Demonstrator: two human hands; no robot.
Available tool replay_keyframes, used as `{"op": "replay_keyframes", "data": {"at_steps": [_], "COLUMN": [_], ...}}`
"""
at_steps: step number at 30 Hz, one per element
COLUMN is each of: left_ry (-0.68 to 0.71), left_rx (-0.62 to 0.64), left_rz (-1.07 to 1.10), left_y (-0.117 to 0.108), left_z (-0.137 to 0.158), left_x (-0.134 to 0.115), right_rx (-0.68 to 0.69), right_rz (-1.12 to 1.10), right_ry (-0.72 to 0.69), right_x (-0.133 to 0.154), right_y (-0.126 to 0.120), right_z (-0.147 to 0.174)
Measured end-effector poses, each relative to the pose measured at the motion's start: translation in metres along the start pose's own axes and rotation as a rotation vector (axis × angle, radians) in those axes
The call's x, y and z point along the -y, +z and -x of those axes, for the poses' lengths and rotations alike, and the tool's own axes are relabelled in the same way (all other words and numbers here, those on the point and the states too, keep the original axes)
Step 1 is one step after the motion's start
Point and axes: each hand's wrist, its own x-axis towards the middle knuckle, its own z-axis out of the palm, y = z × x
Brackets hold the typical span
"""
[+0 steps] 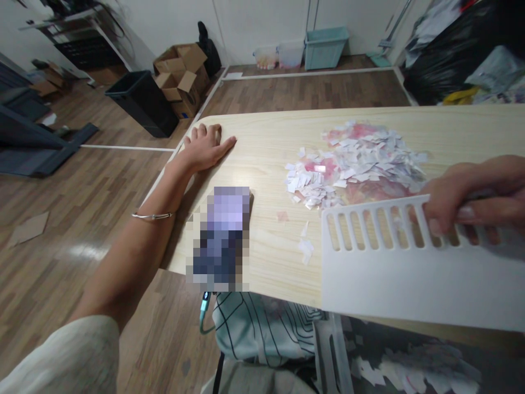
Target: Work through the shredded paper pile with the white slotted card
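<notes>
A pale wooden desk [266,137] stands on plank flooring. The right hand [471,197], cut off at the frame edge, grips a white slotted board [410,273] near the paper scraps [356,161]. The left hand [205,146] lies flat, open. A blurred device [221,238] is unreadable.

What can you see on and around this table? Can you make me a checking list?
Surface: pale wooden table, mostly bare at the left.
Job's things: white slotted plastic tray, held at the near edge; heap of small white and pink paper scraps behind it.
Clutter: blurred-out object near the table edge; a few stray scraps.
Hands: left hand flat on the table corner, fingers open; right hand gripping the tray's slotted rim.
Cables: teal cable hanging below the blurred object.
Surroundings: cardboard boxes, black bin, teal bin, black bags.
</notes>
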Motion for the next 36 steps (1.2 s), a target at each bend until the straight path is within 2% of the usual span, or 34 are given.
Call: {"op": "replay_keyframes", "data": {"at_steps": [3, 11, 15, 19, 23, 27, 32, 36], "left_ry": [-0.002, 0.005, 0.011, 0.021, 0.010, 0.019, 0.013, -0.004], "left_rx": [0.006, -0.008, 0.005, 0.009, -0.058, -0.076, -0.032, -0.048], "left_rz": [0.002, -0.002, -0.010, -0.009, 0.023, 0.032, 0.023, 0.116], "left_y": [-0.001, 0.002, 0.001, 0.005, 0.014, 0.017, 0.014, 0.014], "left_z": [0.000, -0.001, -0.004, -0.010, -0.016, -0.018, -0.017, -0.018], "left_x": [0.000, 0.001, 0.005, 0.011, 0.018, 0.020, 0.019, 0.020], "right_rx": [0.030, 0.221, 0.188, 0.102, 0.156, 0.116, 0.185, 0.170], "right_rz": [0.030, -0.076, -0.109, -0.117, -0.040, -0.066, -0.091, -0.150], "right_ry": [-0.026, -0.006, 0.040, 0.084, 0.023, 0.004, -0.035, 0.030], "right_x": [-0.001, -0.003, -0.001, -0.005, -0.013, -0.010, 0.008, 0.014], "right_y": [-0.001, 0.030, 0.027, 0.009, -0.006, 0.005, 0.032, 0.031], "right_z": [0.000, -0.006, -0.005, -0.005, -0.008, -0.008, -0.007, -0.009]}}
